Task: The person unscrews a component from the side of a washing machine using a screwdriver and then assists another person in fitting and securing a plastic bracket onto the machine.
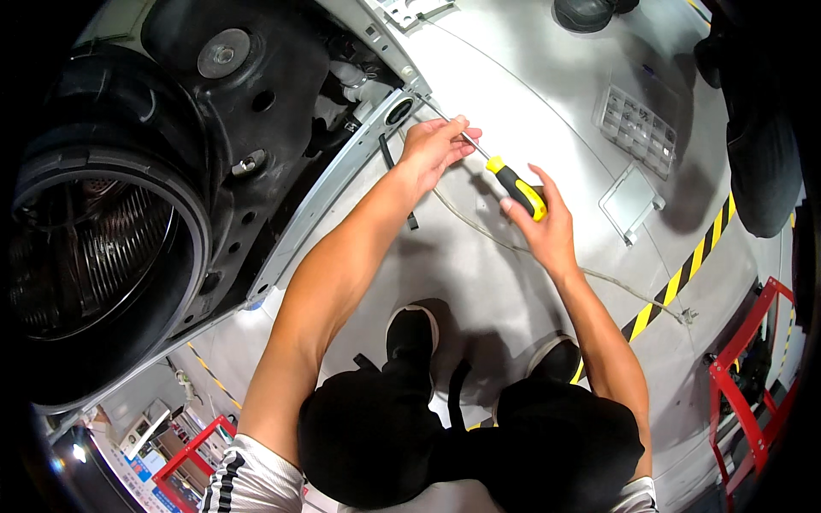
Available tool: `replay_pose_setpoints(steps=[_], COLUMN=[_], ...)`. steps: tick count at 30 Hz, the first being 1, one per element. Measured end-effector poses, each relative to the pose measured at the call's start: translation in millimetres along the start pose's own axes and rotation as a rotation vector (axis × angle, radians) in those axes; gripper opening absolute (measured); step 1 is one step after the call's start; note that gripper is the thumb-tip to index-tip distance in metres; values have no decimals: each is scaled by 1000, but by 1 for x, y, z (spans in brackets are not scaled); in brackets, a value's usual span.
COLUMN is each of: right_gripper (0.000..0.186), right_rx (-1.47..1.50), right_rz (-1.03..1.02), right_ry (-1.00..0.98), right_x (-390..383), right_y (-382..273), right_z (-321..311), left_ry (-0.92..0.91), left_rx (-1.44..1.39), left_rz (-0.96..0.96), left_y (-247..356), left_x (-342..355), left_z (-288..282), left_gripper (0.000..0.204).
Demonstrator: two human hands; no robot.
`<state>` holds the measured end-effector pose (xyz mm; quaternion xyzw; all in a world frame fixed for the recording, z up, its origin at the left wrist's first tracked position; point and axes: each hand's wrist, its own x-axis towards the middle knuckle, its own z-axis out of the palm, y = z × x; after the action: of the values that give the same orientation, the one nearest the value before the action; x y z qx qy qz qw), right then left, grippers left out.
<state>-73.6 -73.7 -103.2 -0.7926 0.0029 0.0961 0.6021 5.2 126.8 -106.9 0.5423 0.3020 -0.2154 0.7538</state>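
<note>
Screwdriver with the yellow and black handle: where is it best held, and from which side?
Best taken by the thick handle of the screwdriver, from the person's right, since that end points away from the machine. The right hand has its grip there; the left hand pinches the thin metal shaft near the tip, probably steadying it.

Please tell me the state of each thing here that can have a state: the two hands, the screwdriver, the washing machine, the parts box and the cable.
Left hand: pinching the screwdriver shaft.
Right hand: gripping the handle.
Screwdriver: held level, tip at the machine's frame.
Washing machine: tipped over, panels off, drum exposed.
Clear parts box: lying flat on the floor.
Cable: loose across the floor.
</note>
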Motion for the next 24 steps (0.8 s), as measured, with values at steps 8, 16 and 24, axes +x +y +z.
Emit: replay_pose_setpoints(steps=[8,16,24], right_gripper=[43,65,39], right_rx=[459,698,-104], right_rz=[606,838,-85], right_ry=[-236,-224,47], right_x=[5,8,2], right_y=[-6,-18,4], right_z=[-11,-10,0], left_ry=[-67,-23,25], left_rx=[-85,-104,-40], left_rz=[17,-10,11], left_y=[1,1,5], left_x=[-7,-6,-11], left_z=[1,-2,12], left_gripper=[26,26,24])
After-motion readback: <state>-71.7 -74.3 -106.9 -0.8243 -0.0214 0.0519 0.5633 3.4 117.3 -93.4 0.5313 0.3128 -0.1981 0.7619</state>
